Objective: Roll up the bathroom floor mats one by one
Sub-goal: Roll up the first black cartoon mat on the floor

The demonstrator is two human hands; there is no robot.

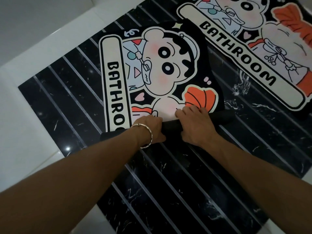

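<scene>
My left hand (150, 128) and right hand (194, 125) curl their fingers round the rolled near end of the mat (160, 68), which lies on the black striped floor (168, 183). A second mat (253, 53) lies flat just beyond.

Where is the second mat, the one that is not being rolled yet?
The flat mat lies at the upper right of the head view, on the black floor, beyond the partly rolled mat.

Bare forearms, a silver bangle (150, 134) on the left wrist.
</scene>
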